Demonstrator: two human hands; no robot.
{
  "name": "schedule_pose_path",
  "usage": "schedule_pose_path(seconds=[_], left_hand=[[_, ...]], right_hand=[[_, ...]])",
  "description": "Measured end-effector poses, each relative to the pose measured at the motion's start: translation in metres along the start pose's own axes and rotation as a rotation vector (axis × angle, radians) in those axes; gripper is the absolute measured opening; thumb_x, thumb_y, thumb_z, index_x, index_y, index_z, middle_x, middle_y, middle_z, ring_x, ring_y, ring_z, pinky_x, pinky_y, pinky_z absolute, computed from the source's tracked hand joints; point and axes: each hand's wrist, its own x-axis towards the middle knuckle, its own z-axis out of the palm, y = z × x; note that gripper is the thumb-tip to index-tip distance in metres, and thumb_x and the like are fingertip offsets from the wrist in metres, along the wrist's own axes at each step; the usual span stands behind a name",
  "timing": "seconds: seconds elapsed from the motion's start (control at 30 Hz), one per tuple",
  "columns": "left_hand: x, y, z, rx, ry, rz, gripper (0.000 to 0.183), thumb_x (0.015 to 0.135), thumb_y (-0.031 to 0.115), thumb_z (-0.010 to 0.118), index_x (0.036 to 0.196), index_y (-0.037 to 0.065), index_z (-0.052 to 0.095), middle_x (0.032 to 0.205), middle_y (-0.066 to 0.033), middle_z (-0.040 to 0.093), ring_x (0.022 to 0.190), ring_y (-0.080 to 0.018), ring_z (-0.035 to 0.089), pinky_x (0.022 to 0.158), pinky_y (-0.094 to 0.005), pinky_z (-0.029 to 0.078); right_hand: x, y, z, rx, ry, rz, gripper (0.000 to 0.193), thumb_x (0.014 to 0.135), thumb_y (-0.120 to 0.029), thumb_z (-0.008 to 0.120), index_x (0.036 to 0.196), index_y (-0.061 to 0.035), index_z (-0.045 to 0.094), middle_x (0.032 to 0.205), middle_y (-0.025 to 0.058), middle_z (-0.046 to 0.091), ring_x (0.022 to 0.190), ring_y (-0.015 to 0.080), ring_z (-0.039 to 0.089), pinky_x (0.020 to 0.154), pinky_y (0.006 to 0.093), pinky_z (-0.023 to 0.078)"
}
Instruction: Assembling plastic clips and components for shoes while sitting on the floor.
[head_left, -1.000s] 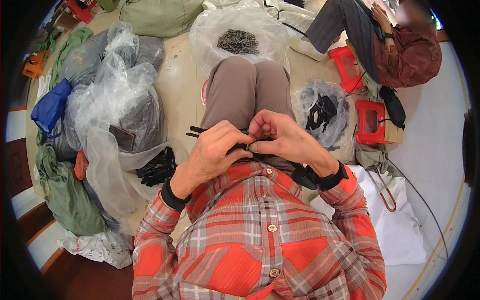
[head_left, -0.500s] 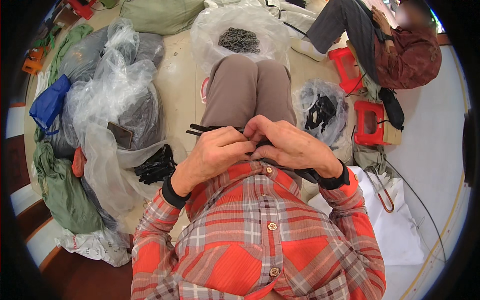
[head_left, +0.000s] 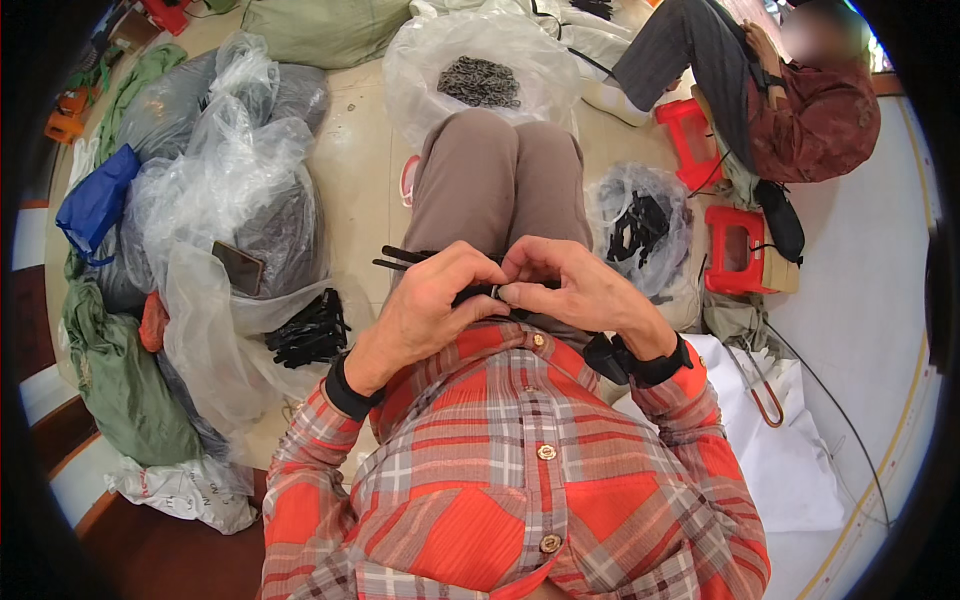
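The head-worn fisheye view looks steeply down, close over the plaid shirt (head_left: 515,460) and hands (head_left: 425,300), facing out past the knees (head_left: 465,150).

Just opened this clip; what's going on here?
The left hand holds narrow black straps over the lap, their ends sticking out past it. The right hand meets it at the fingertips; exactly what it grips is too small to tell. More black strips lie at the left, and dark chain-like links sit in a clear plastic bag ahead.
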Motion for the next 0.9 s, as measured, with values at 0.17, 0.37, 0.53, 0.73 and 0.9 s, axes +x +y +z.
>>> schedule_pose_path(seconds=[0.17, 0.37, 0.53, 0.73, 0.9], left_hand=[[0.000, -0.004, 0.001, 0.083, -0.045, 0.089, 0.026, 0.068, 0.004, 0.071, 0.089, 0.002, 0.056, 0.084, -0.0098, 0.056, 0.075, -0.0264, 0.057, 0.064, -0.0326, 0.047], [-0.010, -0.002, 0.008, -0.257, 0.074, -0.287, 0.024, 0.072, -0.001, 0.068, 0.094, 0.001, 0.057, 0.086, -0.0045, 0.058, 0.078, -0.0163, 0.059, 0.067, -0.0271, 0.049], [-0.014, -0.001, -0.003, -0.719, 0.079, -0.618, 0.014, 0.079, -0.002, 0.061, 0.093, -0.002, 0.058, 0.084, -0.0053, 0.061, 0.074, -0.0106, 0.059, 0.068, -0.0244, 0.050], [-0.016, 0.000, 0.008, -0.479, 0.164, -0.485, 0.011, 0.082, -0.002, 0.059, 0.093, -0.001, 0.060, 0.083, -0.0038, 0.062, 0.073, -0.0066, 0.058, 0.068, -0.0202, 0.049], [-0.012, 0.002, 0.010, -0.644, 0.145, -0.579, 0.010, 0.080, -0.001, 0.061, 0.091, -0.001, 0.059, 0.082, -0.0050, 0.061, 0.074, -0.0108, 0.059, 0.068, -0.0239, 0.049]], right_hand=[[0.003, 0.007, -0.001, -0.075, -0.097, 0.007, 0.023, 0.078, -0.016, 0.059, 0.087, 0.0049, 0.056, 0.072, 0.0079, 0.058, 0.066, 0.0136, 0.053, 0.059, 0.0285, 0.043], [0.002, 0.008, 0.005, -0.032, -0.034, -0.049, 0.023, 0.077, -0.012, 0.057, 0.091, 0.0056, 0.054, 0.072, 0.0105, 0.058, 0.066, 0.0153, 0.052, 0.061, 0.0295, 0.043], [-0.001, 0.002, 0.002, -0.147, -0.066, -0.094, 0.023, 0.076, -0.011, 0.058, 0.091, 0.0054, 0.053, 0.079, 0.0148, 0.060, 0.071, 0.0203, 0.058, 0.065, 0.0312, 0.046], [0.000, 0.006, 0.008, -0.283, 0.098, -0.167, 0.023, 0.075, -0.014, 0.060, 0.089, 0.0038, 0.055, 0.080, 0.0168, 0.059, 0.075, 0.0282, 0.060, 0.066, 0.0346, 0.047], [0.000, 0.005, 0.006, -0.441, 0.120, -0.291, 0.019, 0.076, -0.014, 0.060, 0.084, 0.0021, 0.057, 0.078, 0.0152, 0.059, 0.073, 0.0279, 0.059, 0.065, 0.0346, 0.047]])
